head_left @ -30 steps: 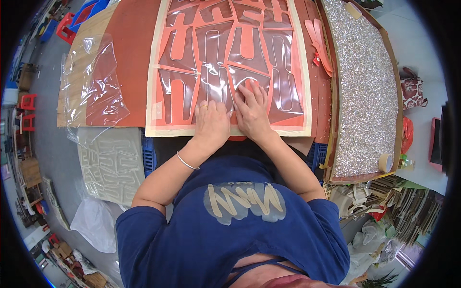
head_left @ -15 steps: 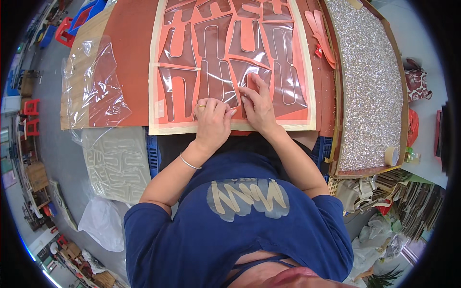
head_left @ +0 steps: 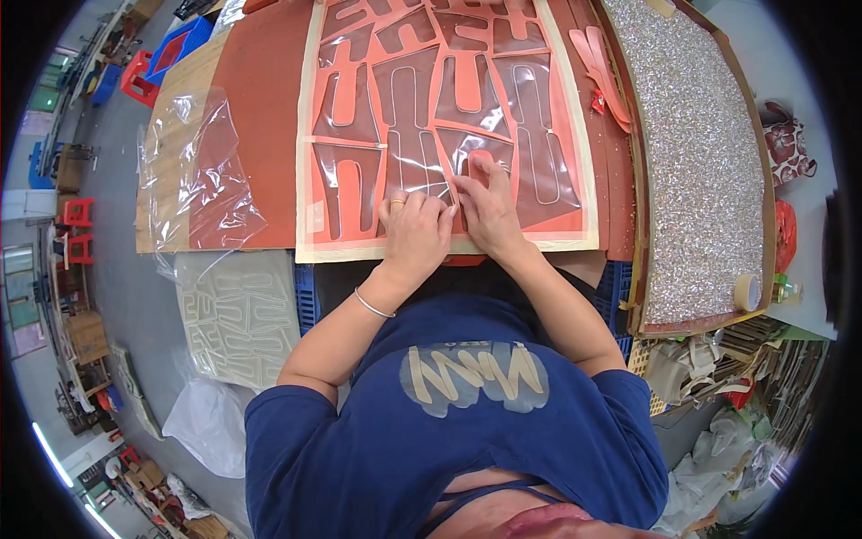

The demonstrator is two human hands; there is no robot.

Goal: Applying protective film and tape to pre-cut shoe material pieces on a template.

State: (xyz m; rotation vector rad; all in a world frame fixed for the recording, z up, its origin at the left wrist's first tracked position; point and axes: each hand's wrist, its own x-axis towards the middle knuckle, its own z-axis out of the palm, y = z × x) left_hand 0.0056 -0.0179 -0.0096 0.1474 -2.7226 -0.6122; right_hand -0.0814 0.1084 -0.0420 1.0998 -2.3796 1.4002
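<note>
In front of me lies a coral-red template sheet point(head_left: 310, 242) with a pale border and many shaped cutouts, some with narrow strap-like outlines. Clear plastic film point(head_left: 417, 157) covers the openings and shows bright creases beside my fingers. Near the sheet's front edge, my left hand point(head_left: 416, 232) is closed, its fingers curled and pressed against the film. Just to its right, my right hand point(head_left: 491, 214) bends over the same panel, thumb and forefinger pinched at the film and the other fingers partly raised. The two thumbs almost meet; exactly what lies between the fingertips is too small to see.
A loose clear plastic sheet point(head_left: 202, 171) lies on the board to the left, above a pale cutout sheet point(head_left: 235, 314). To the right, coral strips point(head_left: 600, 76) rest beside a glittery silver panel point(head_left: 691, 171) bearing a tape roll point(head_left: 746, 292). A white bag point(head_left: 208, 427) sits lower left.
The whole view has shifted slightly, so the sheet sits farther right and lower. My hands have come a little closer together over the same part of the film.
</note>
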